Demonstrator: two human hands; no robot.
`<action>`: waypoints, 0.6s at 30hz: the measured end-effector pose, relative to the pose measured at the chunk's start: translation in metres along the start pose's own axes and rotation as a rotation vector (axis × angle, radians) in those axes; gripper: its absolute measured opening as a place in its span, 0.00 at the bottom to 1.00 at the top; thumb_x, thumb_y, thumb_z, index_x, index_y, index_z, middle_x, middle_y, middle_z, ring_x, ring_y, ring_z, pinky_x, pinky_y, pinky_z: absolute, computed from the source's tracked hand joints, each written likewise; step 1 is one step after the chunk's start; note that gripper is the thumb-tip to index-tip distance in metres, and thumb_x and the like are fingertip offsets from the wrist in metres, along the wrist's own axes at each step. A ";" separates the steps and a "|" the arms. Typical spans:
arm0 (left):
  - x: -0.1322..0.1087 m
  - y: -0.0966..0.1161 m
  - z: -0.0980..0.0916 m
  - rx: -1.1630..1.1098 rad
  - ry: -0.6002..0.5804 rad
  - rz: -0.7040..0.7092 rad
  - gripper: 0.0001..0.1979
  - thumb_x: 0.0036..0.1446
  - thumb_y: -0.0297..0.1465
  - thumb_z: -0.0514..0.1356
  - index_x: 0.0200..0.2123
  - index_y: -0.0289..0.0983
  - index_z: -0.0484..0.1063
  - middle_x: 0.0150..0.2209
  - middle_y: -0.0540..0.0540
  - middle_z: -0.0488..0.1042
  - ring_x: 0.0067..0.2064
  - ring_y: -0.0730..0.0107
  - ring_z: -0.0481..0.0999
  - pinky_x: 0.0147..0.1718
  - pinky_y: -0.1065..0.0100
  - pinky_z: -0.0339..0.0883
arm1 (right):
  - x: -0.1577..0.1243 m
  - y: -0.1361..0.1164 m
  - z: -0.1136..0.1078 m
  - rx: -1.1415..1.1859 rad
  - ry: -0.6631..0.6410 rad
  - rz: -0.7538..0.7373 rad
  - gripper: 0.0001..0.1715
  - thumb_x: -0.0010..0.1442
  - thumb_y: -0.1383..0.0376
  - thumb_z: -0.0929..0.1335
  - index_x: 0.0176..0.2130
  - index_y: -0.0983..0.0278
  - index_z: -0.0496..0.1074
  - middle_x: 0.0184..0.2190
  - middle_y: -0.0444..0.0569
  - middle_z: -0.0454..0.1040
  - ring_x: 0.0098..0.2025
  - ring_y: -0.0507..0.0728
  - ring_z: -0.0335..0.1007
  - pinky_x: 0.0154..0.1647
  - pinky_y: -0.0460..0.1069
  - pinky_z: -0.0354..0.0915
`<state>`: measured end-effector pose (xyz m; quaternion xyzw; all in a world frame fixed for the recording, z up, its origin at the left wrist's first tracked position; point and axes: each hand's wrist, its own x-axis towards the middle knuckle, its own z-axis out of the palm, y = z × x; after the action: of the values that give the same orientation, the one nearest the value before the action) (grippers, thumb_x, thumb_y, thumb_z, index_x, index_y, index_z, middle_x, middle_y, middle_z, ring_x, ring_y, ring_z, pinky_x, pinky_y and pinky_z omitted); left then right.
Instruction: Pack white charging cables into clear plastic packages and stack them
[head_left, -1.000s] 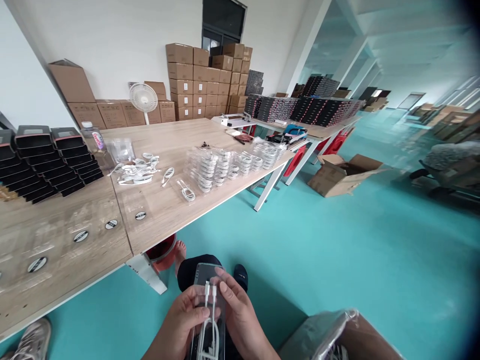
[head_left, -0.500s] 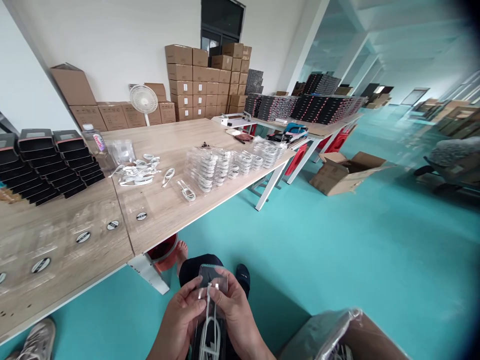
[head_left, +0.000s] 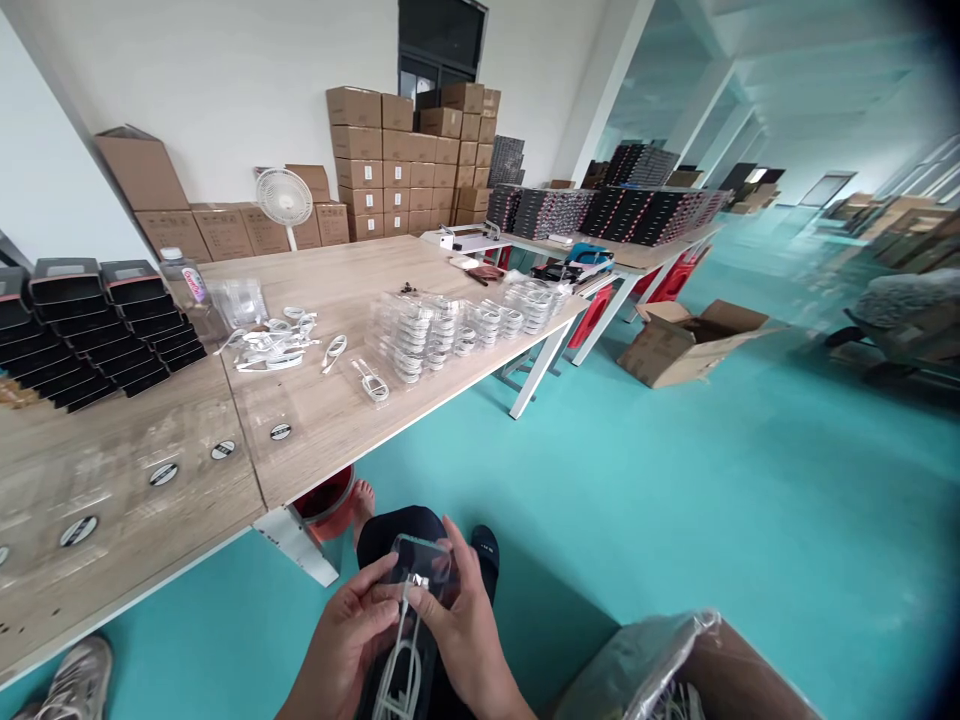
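Observation:
Low in front of my lap, a clear plastic tray [head_left: 405, 560] sits between both hands, with a coiled white cable [head_left: 400, 675] lying in it. My left hand [head_left: 352, 620] grips the tray's left edge, thumb over fingers. On the opposite side, my right hand [head_left: 469, 625] has its thumb pressed by the cable's metal plug ends, while its fingers wrap the tray's right edge. On the table [head_left: 330, 440], a single packed cable [head_left: 370, 383] lies near the front edge, and a loose cable [head_left: 334, 350] rests beside a pile of white cables [head_left: 277, 340].
Stacked clear trays with cables [head_left: 420, 335] stand along the table's front edge. Black boxes [head_left: 97, 330] and a bottle [head_left: 184, 275] are at left. An open carton with a plastic liner [head_left: 645, 660] stands at lower right. A red bucket [head_left: 330, 510] is under the table.
My right hand's fingers have lifted and spread along the tray's upper right edge, its thumb shifting slightly down-left. The tray and cable have moved a little left and tilted.

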<state>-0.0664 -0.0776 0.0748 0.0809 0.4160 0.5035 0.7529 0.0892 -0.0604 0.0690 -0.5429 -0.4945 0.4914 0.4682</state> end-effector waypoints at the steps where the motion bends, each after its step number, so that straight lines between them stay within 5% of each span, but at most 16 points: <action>1: -0.001 -0.002 -0.003 0.002 0.012 -0.002 0.27 0.41 0.25 0.76 0.48 0.38 0.80 0.37 0.43 0.85 0.35 0.65 0.83 0.38 0.65 0.73 | -0.002 0.003 -0.002 -0.169 0.045 -0.110 0.42 0.56 0.54 0.75 0.65 0.49 0.62 0.53 0.52 0.70 0.53 0.65 0.69 0.56 0.64 0.68; 5: -0.003 -0.015 -0.018 -0.046 -0.024 -0.024 0.25 0.40 0.25 0.76 0.45 0.37 0.81 0.34 0.44 0.84 0.34 0.64 0.82 0.37 0.66 0.72 | -0.013 0.015 -0.011 -0.617 -0.038 -0.536 0.23 0.63 0.59 0.70 0.57 0.46 0.72 0.44 0.51 0.71 0.46 0.62 0.70 0.46 0.60 0.70; 8: -0.005 -0.026 -0.026 -0.058 -0.063 -0.069 0.24 0.39 0.25 0.76 0.44 0.36 0.82 0.30 0.45 0.83 0.30 0.68 0.80 0.33 0.68 0.71 | -0.019 0.019 -0.017 -0.717 -0.117 -0.657 0.22 0.65 0.58 0.69 0.58 0.49 0.72 0.36 0.49 0.71 0.39 0.59 0.69 0.37 0.56 0.68; 14: -0.003 -0.044 -0.037 -0.013 -0.053 -0.087 0.27 0.36 0.29 0.78 0.45 0.36 0.81 0.36 0.41 0.85 0.33 0.64 0.81 0.36 0.65 0.71 | -0.023 0.000 -0.021 -0.706 -0.276 -0.442 0.03 0.63 0.61 0.71 0.39 0.55 0.78 0.31 0.45 0.76 0.39 0.59 0.69 0.42 0.57 0.63; 18: -0.004 -0.057 -0.041 0.245 -0.094 0.026 0.38 0.31 0.26 0.78 0.51 0.39 0.76 0.31 0.46 0.84 0.32 0.63 0.81 0.32 0.67 0.68 | -0.024 -0.022 -0.025 -0.617 -0.388 -0.168 0.08 0.59 0.70 0.72 0.30 0.58 0.74 0.29 0.41 0.78 0.37 0.56 0.71 0.45 0.55 0.62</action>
<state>-0.0570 -0.1202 0.0199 0.2012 0.4378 0.4544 0.7492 0.1122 -0.0835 0.0941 -0.5129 -0.7415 0.3731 0.2189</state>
